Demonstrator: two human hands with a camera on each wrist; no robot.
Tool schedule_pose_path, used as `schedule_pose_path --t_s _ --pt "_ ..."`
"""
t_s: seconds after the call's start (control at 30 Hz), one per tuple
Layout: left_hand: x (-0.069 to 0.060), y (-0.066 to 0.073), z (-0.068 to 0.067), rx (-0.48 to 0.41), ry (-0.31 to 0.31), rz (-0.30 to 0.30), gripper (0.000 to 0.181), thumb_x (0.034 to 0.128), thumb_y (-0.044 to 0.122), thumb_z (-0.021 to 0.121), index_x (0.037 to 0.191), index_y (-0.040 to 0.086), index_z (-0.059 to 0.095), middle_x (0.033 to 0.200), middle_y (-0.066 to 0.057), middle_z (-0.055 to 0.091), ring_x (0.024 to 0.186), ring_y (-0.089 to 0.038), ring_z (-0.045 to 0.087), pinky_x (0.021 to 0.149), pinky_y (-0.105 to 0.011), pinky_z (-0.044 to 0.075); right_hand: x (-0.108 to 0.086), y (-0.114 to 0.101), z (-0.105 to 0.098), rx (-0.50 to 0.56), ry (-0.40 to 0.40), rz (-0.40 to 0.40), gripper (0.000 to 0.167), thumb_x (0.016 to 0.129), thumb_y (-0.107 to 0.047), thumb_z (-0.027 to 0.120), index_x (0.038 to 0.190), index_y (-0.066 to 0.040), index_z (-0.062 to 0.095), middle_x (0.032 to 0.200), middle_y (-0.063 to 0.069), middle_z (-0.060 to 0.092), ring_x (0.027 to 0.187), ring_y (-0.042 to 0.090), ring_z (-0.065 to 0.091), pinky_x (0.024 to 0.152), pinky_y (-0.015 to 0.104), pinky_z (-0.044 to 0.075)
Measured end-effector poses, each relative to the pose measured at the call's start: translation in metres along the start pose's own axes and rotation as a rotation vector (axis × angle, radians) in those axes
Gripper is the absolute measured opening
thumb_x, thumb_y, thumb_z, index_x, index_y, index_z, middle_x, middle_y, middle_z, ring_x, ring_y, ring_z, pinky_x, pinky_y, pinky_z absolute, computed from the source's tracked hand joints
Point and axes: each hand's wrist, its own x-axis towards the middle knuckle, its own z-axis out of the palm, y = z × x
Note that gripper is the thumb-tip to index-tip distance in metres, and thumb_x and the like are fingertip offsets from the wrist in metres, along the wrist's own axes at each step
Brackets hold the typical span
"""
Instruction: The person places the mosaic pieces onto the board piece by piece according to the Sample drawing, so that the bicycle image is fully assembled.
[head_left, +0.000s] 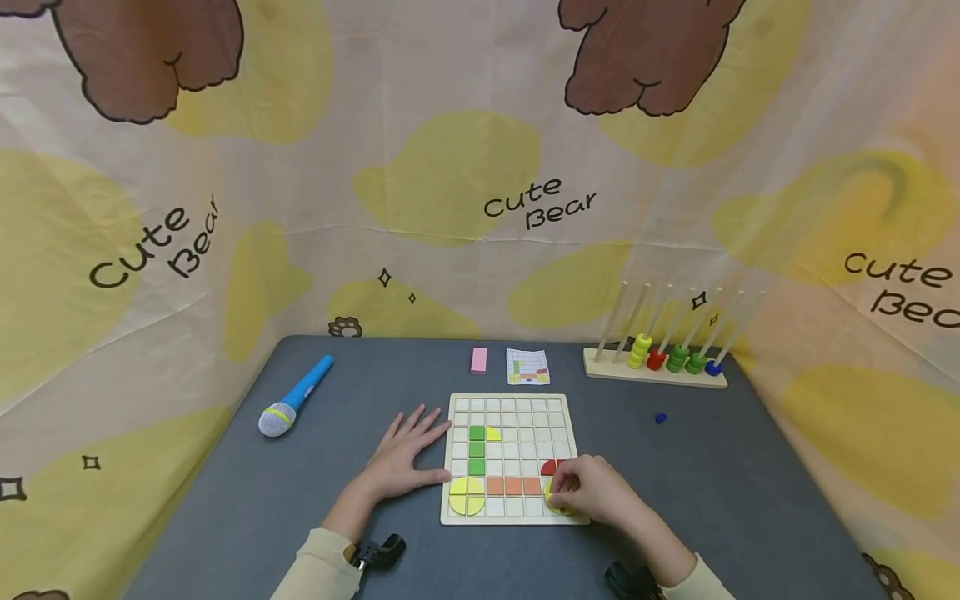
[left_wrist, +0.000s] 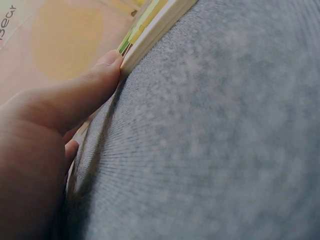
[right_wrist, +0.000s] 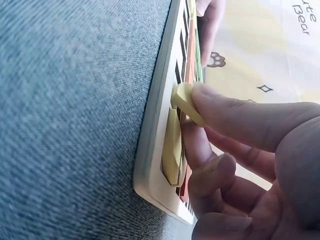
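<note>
A pale wooden grid board (head_left: 510, 523) lies on the table. At its left edge my left hand (head_left: 405, 458) rests with spread fingers, its thumb (left_wrist: 107, 62) touching the rim in the left wrist view. Over the lower right corner, my right hand (head_left: 596, 492) pinches a yellow tile (right_wrist: 187, 102) between thumb and finger, tilted against the board. Another yellow piece (right_wrist: 172, 150) sits in the corner below it. Green squares (head_left: 477, 450), a yellow piece (head_left: 492, 434), orange squares (head_left: 513, 486), rounded yellow tiles (head_left: 467, 497) and red pieces (head_left: 551, 467) fill other cells; the right hand partly covers the red ones.
Behind the board lie a pink block (head_left: 478, 360) and a pattern card (head_left: 528, 367). A bead-and-peg stand (head_left: 656, 378) is at the back right, with a small blue piece (head_left: 661, 418) in front of it. A blue toy microphone (head_left: 296, 397) lies at the left.
</note>
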Motion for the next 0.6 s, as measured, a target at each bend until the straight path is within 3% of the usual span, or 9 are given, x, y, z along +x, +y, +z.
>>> schedule_pose_path --t_s 0.3,0.6 --pt "0.0002 -0.0015 0.0006 0.002 -0.002 0.008 0.089 0.0847 0.069 0.064 0.158 0.028 0.036 0.168 -0.001 0.025 0.157 -0.033 0.010 0.123 -0.062 0.004 0.0006 -0.0004 -0.0008 0.003 0.005 0.042 0.026 0.075 -0.025 0.090 0.070 -0.020 0.065 0.061 -0.010 0.055 0.057 0.008 0.050 0.051 0.023 0.037" --pt "0.0007 -0.0048 0.0039 0.002 0.016 0.010 0.089 0.0836 0.070 0.065 0.158 0.029 0.037 0.167 -0.001 0.026 0.157 -0.032 0.012 0.123 -0.062 0.005 0.0045 0.0040 -0.0014 -0.073 0.010 0.201 0.045 0.066 -0.041 0.094 0.074 -0.016 0.057 0.064 -0.003 0.049 0.060 0.014 0.048 0.051 0.027 0.029"
